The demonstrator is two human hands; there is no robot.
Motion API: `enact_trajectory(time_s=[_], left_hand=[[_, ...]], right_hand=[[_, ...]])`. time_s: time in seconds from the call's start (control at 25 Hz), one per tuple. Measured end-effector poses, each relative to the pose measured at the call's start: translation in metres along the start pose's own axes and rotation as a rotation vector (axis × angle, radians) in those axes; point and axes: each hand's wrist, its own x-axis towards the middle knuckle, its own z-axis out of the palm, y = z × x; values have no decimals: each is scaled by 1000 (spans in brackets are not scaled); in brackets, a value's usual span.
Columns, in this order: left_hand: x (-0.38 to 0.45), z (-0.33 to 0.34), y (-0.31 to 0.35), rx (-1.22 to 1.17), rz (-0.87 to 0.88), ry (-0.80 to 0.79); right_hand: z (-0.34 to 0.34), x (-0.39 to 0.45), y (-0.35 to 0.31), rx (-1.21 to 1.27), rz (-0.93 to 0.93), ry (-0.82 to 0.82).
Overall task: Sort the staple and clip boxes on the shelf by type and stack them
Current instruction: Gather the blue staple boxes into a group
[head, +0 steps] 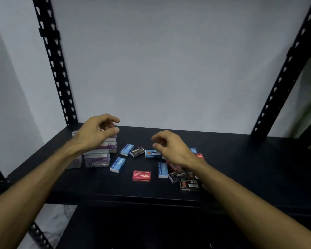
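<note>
Several clear clip boxes with purple labels stand at the left of the black shelf (241, 159): a stack (110, 145), one in front of it (97, 158) and one partly behind my left forearm (75, 162). My left hand (97, 131) hovers over the stack with curled fingers and grips nothing I can see. Small staple boxes lie scattered in the middle: blue ones (127, 149) (118, 164) (162, 170), a red one (141, 175), black ones (137, 151) (177, 176). My right hand (171, 148) hangs loosely curled above them, holding nothing, and hides some.
Black perforated uprights rise at the back left (57, 69) and back right (285, 72) of the shelf, against a pale wall. More staple boxes sit under my right wrist, among them a black and orange one (189, 184) near the front edge.
</note>
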Motion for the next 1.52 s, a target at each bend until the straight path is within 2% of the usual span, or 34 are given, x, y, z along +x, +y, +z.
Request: enact_trajectory(time_s=[0.36,0.6,0.8,1.08,1.28,1.52], left_hand=[[35,118,43,9,53,-260],[38,154,40,247,11,-406],[40,157,40,512,26,-478],[41,157,40,323,-18,-528],[41,161,34,140,4,-473],[43,168,37,91,9,-444]], right_hand=[[-46,-24,64,50,163,83],[-56,-28,96,-4,237,71],[-55,-22,107,-52,307,-51],[-54,-14,110,-98,337,-155],[-52,-17,112,-52,332,-98],[-51,-21,114,81,333,-12]])
